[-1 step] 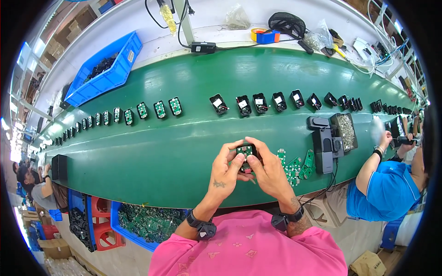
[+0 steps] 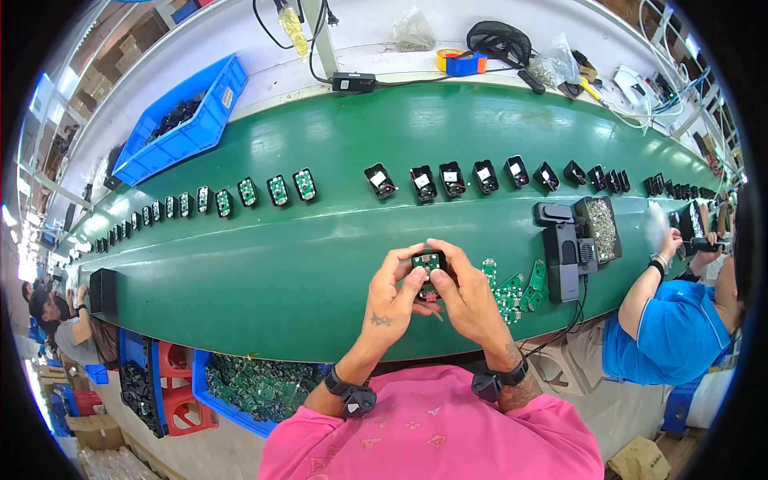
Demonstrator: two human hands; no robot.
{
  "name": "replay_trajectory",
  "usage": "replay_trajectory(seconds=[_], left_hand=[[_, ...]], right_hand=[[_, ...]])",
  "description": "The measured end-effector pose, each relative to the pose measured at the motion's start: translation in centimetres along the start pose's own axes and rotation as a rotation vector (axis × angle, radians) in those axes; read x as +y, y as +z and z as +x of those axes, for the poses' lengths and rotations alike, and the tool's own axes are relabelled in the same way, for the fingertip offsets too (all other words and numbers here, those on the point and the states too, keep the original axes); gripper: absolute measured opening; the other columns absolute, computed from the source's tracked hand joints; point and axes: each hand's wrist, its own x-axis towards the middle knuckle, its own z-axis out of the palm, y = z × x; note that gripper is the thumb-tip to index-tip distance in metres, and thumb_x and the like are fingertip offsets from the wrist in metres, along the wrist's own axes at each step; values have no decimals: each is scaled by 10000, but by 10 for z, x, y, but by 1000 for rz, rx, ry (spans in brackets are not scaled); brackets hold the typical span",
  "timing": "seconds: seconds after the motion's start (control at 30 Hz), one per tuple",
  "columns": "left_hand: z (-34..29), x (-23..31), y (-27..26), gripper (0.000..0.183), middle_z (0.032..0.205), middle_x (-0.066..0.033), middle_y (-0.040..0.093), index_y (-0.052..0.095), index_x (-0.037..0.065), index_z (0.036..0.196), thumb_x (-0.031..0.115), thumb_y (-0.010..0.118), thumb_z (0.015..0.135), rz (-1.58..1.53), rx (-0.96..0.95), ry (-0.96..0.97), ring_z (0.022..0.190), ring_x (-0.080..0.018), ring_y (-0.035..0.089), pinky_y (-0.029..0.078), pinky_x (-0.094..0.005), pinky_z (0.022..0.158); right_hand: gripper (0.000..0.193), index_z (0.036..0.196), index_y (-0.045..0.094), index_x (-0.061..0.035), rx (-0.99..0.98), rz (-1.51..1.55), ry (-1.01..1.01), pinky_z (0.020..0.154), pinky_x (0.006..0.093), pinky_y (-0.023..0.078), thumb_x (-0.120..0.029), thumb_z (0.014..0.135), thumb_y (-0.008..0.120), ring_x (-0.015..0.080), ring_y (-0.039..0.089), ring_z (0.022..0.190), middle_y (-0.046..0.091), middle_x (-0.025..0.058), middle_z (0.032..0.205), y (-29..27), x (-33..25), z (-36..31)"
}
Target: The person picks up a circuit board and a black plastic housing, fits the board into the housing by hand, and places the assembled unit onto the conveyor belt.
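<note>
Both hands meet over the bench around one small black plastic case with a green circuit board [image 2: 430, 262] in its opening. My left hand [image 2: 390, 300] wraps its left side, and my right hand [image 2: 467, 300] wraps the right. Both thumbs press on the board's face; the fingers behind the case are mostly hidden. A pinkish-red part shows at the case's near end. Just right of my right hand lies a loose pile of green circuit boards [image 2: 510, 298]. Beyond my hands stand open black cases with white-labelled parts inside [image 2: 452, 179]; further left, a row of cases holds green boards [image 2: 278, 190].
The green bench [image 2: 320, 264] carries a grey-black device [image 2: 562, 260] beside a tray of small metal parts [image 2: 600, 228]. A blue crate [image 2: 180, 132] stands far left, a black box [image 2: 103, 293] near left. Below is a bin of boards [image 2: 264, 388]. A co-worker in blue [image 2: 668, 332] sits right.
</note>
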Motion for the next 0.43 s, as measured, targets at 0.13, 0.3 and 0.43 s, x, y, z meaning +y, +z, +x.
replay_trajectory(seconds=[0.13, 0.3, 0.43], left_hand=[[2, 3, -2, 346, 1109, -172, 650, 464, 13, 1341, 132, 502, 1018, 112, -44, -15, 698, -214, 717, 582, -248, 520], [3, 0, 0, 337, 1106, -172, 652, 476, 13, 1326, 122, 518, 1010, 80, -19, -6, 686, -210, 717, 570, -243, 504], [4, -14, 1, 353, 1170, -193, 645, 462, 29, 1343, 118, 525, 1007, 158, 19, 169, 805, -216, 725, 577, -243, 519]], right_hand=[[373, 1369, 467, -53, -13, 66, 37, 796, 441, 513, -116, 1002, 497, 413, 652, 935, 644, 236, 1070, -1, 4, -4], [365, 1365, 474, -58, 4, -19, -4, 793, 443, 515, -115, 1005, 496, 411, 655, 938, 644, 239, 1069, -1, 0, -2], [388, 1374, 474, -79, -5, 66, 22, 816, 452, 520, -168, 1002, 540, 428, 653, 980, 647, 241, 1110, 1, 4, -2]])
